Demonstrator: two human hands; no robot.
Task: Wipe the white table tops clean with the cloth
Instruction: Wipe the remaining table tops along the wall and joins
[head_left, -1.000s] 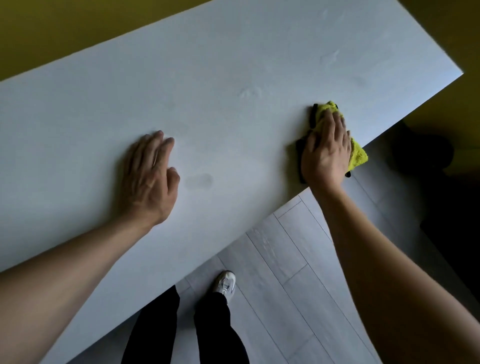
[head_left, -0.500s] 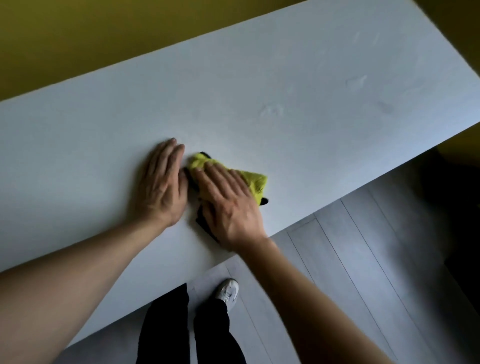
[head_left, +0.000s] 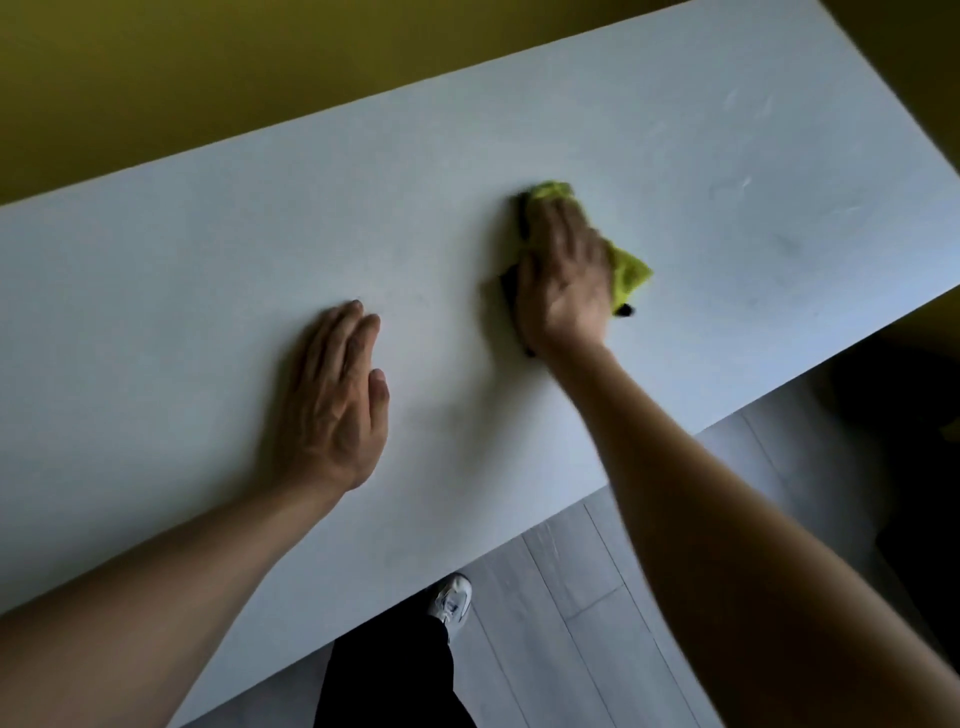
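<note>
The yellow-green cloth (head_left: 626, 270) lies on the white table top (head_left: 208, 270), near the middle. The right hand (head_left: 563, 280) presses it flat with straight fingers. The left hand (head_left: 332, 405) rests flat beside it, fingers straight, holding nothing.
</note>
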